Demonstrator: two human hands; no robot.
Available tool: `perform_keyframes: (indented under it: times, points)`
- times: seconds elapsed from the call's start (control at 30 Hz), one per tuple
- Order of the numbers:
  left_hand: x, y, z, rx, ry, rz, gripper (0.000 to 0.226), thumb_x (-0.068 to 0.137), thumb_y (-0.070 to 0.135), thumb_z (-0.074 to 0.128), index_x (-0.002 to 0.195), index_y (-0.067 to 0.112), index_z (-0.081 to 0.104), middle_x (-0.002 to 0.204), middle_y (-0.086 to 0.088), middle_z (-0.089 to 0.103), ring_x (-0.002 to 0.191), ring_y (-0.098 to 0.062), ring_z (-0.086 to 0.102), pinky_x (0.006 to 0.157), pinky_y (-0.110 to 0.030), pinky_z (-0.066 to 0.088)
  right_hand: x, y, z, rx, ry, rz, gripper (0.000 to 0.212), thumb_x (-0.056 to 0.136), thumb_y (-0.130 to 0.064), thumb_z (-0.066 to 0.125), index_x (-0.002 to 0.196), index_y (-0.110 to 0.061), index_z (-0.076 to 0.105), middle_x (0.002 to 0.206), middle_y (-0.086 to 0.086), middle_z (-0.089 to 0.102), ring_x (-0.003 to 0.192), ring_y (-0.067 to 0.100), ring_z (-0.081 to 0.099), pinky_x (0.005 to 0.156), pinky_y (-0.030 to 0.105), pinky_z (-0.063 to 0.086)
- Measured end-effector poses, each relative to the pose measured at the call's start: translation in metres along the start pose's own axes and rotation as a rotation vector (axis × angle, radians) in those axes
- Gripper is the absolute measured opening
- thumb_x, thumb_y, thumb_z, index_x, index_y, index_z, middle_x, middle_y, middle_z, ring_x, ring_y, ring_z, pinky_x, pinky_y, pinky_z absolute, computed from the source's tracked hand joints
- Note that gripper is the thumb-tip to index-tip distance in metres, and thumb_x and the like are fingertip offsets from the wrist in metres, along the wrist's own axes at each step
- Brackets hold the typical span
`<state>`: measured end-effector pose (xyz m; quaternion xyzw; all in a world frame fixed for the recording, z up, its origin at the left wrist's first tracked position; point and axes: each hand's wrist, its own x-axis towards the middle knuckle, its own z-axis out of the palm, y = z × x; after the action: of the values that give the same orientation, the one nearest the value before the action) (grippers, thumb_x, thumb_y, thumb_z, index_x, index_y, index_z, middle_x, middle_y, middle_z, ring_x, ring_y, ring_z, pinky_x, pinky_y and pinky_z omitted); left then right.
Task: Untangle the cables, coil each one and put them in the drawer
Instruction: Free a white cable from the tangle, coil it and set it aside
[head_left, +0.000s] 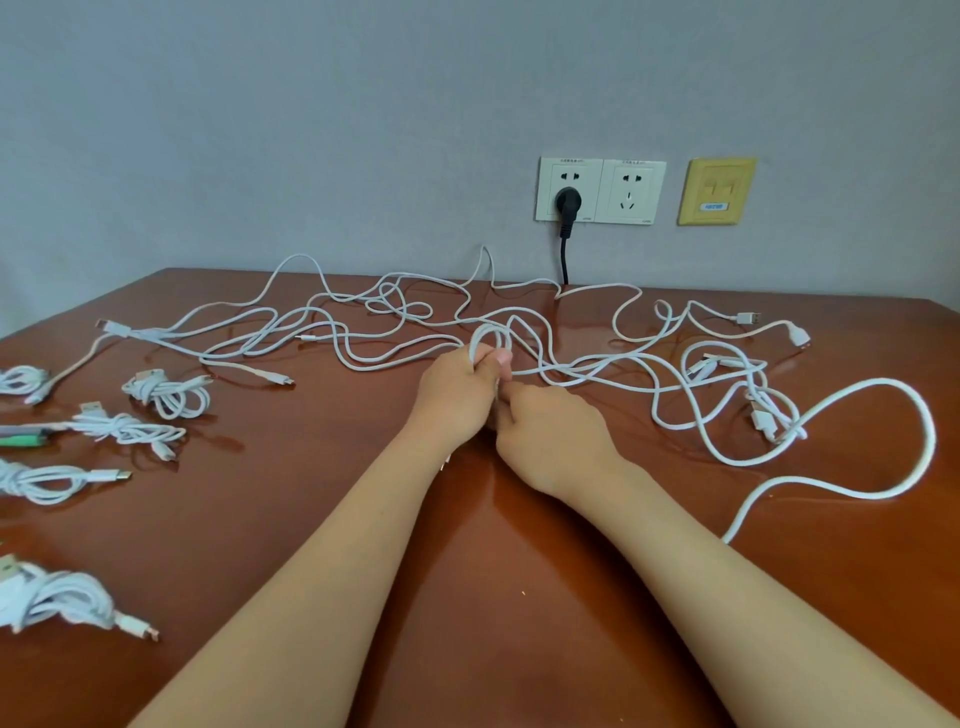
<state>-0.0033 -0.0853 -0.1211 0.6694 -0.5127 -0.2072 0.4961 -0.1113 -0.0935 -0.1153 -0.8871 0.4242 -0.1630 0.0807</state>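
A tangle of several white cables (363, 317) spreads across the far half of the brown table (322, 519). My left hand (457, 392) grips a small upright coil of white cable (491, 338) at the table's middle. My right hand (550, 436) sits just right of it, fingers curled, pinching a strand of the same cable. Several coiled white cables lie at the left: one coiled cable (169, 395), a second bundle (124, 428), a third bundle (44, 480) and a near bundle (62, 603). No drawer is in view.
A thick white cable (883, 441) loops at the right toward the table's edge, beside a knotted clump (763, 405). A black plug (567, 205) sits in a wall socket behind the table. A green object (21, 440) lies at the left edge.
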Motion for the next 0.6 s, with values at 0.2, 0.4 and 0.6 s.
perform_keyframes:
  times: [0.2, 0.4, 0.6]
  points:
    - [0.007, -0.001, 0.003, -0.523, 0.1, -0.256, 0.035, 0.101, 0.022, 0.04, 0.069, 0.013, 0.052, 0.053, -0.001, 0.063, 0.063, -0.024, 0.065, 0.069, -0.032, 0.055, 0.002, 0.001, 0.004, -0.075, 0.055, -0.028, 0.039, 0.101, -0.034, 0.027, 0.135, -0.021, 0.04, 0.12, 0.014, 0.058, 0.108, 0.037, 0.053, 0.077, 0.037, 0.038]
    - [0.012, -0.002, -0.018, -0.948, 0.248, -0.43, 0.033, 0.103, 0.025, 0.032, 0.073, 0.012, 0.04, 0.044, 0.004, 0.035, 0.026, -0.005, 0.033, 0.038, -0.017, 0.043, 0.0, -0.004, 0.006, -0.268, 0.062, -0.086, 0.028, 0.102, -0.029, 0.032, 0.124, -0.013, 0.039, 0.114, 0.013, 0.059, 0.104, 0.035, 0.056, 0.07, 0.033, 0.029]
    - [0.016, -0.005, -0.037, -0.875, 0.282, -0.432, 0.035, 0.104, 0.022, 0.029, 0.071, 0.015, 0.037, 0.055, 0.003, 0.027, 0.023, -0.002, 0.021, 0.029, -0.01, 0.019, 0.001, -0.004, 0.014, -0.388, 0.205, -0.063, 0.04, 0.092, -0.02, 0.051, 0.129, -0.012, 0.039, 0.114, 0.009, 0.056, 0.106, 0.029, 0.054, 0.09, 0.041, 0.037]
